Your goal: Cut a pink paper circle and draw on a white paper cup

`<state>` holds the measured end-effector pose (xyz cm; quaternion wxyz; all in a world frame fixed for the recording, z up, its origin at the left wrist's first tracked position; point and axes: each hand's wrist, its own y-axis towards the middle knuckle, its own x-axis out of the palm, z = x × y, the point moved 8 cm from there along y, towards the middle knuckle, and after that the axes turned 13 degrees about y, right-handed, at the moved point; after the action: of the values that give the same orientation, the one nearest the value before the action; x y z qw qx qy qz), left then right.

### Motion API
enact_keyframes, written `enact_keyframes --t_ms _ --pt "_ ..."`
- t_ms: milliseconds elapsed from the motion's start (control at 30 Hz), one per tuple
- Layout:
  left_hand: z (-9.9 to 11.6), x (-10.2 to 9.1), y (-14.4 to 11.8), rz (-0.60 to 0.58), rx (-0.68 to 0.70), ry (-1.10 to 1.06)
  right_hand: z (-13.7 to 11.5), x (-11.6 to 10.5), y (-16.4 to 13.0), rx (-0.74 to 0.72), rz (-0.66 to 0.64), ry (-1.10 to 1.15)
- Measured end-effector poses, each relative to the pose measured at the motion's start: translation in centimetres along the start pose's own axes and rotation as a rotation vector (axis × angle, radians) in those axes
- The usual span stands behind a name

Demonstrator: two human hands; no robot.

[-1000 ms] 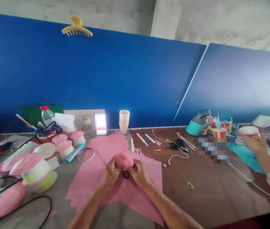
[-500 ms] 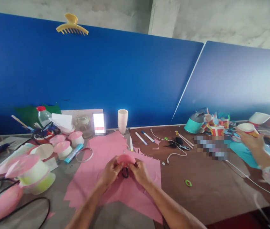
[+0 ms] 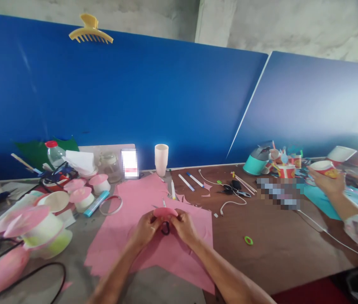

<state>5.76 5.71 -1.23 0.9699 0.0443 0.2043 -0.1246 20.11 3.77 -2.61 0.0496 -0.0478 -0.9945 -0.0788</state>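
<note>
Between my left hand and my right hand, a small round pink paper piece is held by its near edge, thumbs toward me. The fingers of both hands are closed on it. Just under it shows the black handle loop of scissors; their blade tips poke out beyond the paper's far side. How the scissors rest is partly hidden. Large sheets of pink paper lie beneath my hands, with cut edges and curved outlines.
Pink-and-white paper cup pieces, a turquoise box and a tape ring lie left. Stacked cups stand at the back. Pens, a cable and a green ring lie right. Farther right, a co-worker's hand holds a paper cup.
The pink piece has tipped flatter in my hands, and more of the scissor tips shows behind it. The co-worker's cup has turned so its printed side shows. The view has shifted slightly.
</note>
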Motion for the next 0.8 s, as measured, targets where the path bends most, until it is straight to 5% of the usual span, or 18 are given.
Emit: enact_keyframes --t_ms 800 --pt "-0.1 0.0 0.0 -0.012 -0.003 0.021 1.1 -0.1 0.0 -0.008 -0.031 -0.080"
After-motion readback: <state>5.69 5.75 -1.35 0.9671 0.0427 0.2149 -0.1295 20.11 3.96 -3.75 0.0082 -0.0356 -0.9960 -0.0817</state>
